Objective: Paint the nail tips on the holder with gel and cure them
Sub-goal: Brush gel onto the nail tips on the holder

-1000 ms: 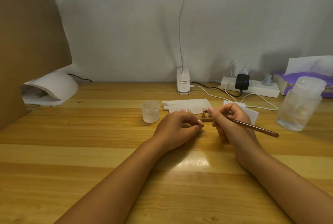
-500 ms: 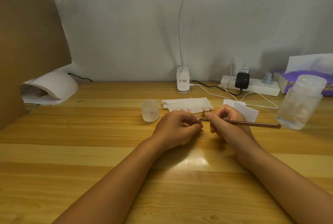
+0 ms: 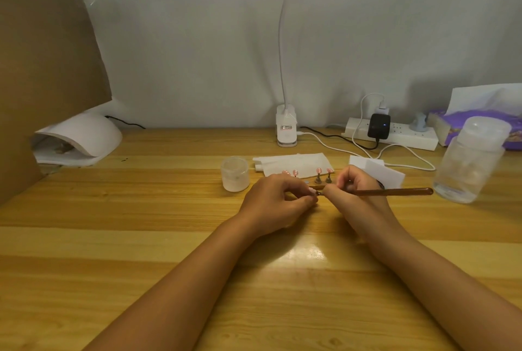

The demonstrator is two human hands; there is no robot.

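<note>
My right hand (image 3: 356,192) grips a thin brown brush (image 3: 395,192) that lies nearly level, its tip pointing left at my left hand's fingertips. My left hand (image 3: 278,204) pinches a small nail tip on a stand, mostly hidden by the fingers. Just behind the hands stand several pink nail tips (image 3: 318,170) on small posts of the holder (image 3: 323,180). A small frosted gel jar (image 3: 235,173) sits to the left of them. The white curing lamp (image 3: 82,139) rests at the far left of the wooden table (image 3: 141,237).
White paper wipes (image 3: 293,163) lie behind the nail tips, a white pad (image 3: 387,172) to their right. A clear plastic bottle (image 3: 470,158) stands at the right. A desk lamp base (image 3: 286,130), power strip (image 3: 395,136), cables and a purple tissue pack (image 3: 480,122) line the back. Brown cardboard (image 3: 42,68) stands at the left.
The brush handle has swung from pointing down-right to nearly level, and its tip has moved left from the standing nail tips to my left hand's fingertips. My left hand stayed put.
</note>
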